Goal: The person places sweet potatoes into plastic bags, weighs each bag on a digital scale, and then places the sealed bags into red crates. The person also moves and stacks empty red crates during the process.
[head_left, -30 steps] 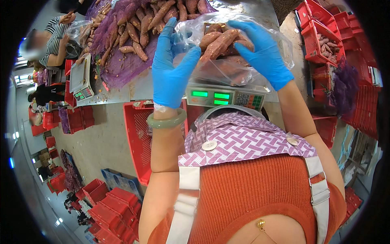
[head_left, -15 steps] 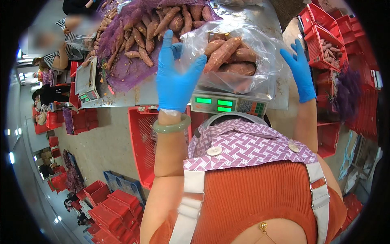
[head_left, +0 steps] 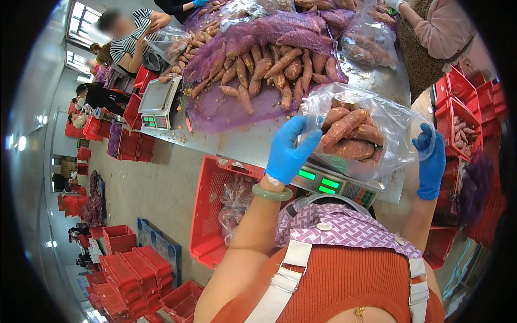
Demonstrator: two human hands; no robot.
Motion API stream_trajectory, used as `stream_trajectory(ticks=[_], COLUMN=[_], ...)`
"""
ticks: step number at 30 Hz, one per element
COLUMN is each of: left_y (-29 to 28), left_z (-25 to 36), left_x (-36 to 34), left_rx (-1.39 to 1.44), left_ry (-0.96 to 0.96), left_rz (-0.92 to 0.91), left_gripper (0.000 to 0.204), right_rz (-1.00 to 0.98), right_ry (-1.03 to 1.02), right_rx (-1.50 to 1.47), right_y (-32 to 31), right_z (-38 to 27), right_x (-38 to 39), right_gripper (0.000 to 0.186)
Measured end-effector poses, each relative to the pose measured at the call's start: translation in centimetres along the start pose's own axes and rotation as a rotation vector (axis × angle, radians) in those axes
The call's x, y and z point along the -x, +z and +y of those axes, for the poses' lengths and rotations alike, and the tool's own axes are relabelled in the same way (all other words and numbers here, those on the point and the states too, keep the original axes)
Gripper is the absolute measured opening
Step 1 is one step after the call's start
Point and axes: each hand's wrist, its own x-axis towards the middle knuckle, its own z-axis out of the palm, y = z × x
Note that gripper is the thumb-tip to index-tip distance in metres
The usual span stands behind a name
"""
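A clear plastic bag (head_left: 401, 126) of reddish-brown sweet potatoes (head_left: 350, 129) rests on a digital scale (head_left: 336, 185) with lit green displays. Both my hands wear blue gloves. At the bag's left rim, my left hand (head_left: 293, 151) has thumb and fingers closed on the plastic, fingertips partly hidden behind it. Over on the opposite side my right hand (head_left: 431, 161) pinches the right edge of the bag's mouth with curled fingers. The mouth is spread wide, and the sweet potatoes lie heaped inside.
Loose sweet potatoes (head_left: 258, 64) spill from a purple mesh sack (head_left: 215, 116) across the metal table (head_left: 242, 142). Another scale (head_left: 160, 102) stands left. Below the table edge, a red crate (head_left: 207, 215) contains bagged sweet potatoes. Co-workers stand around the table; red crates (head_left: 452, 107) are stacked right.
Both hands have come in from beside the bag and taken hold of its rim. The head view has shifted, so the table now sits lower and further right.
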Motion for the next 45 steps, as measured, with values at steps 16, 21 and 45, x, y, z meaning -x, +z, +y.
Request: stream_trajectory(ticks=[16,21,45], left_y=[-18.5,-25.0,-26.9], left_z=[-17.2,-21.9,-23.7], left_x=[-7.4,-14.9,-20.3], left_rx=[-0.680,-0.664,0.593], left_ry=[-0.186,-0.326,-0.461], left_rz=[0.377,0.555,0.279], left_gripper=[0.037,0.044,0.033], right_rz=[0.356,0.296,0.401], right_ry=[0.104,0.082,0.043], right_rx=[0.599,0.785,0.479], right_y=[-3.0,-5.8,4.9], right_z=[3.7,5.0,-2.9], right_x=[2.0,3.0,6.3], right_gripper=[0.033,0.031,0.036])
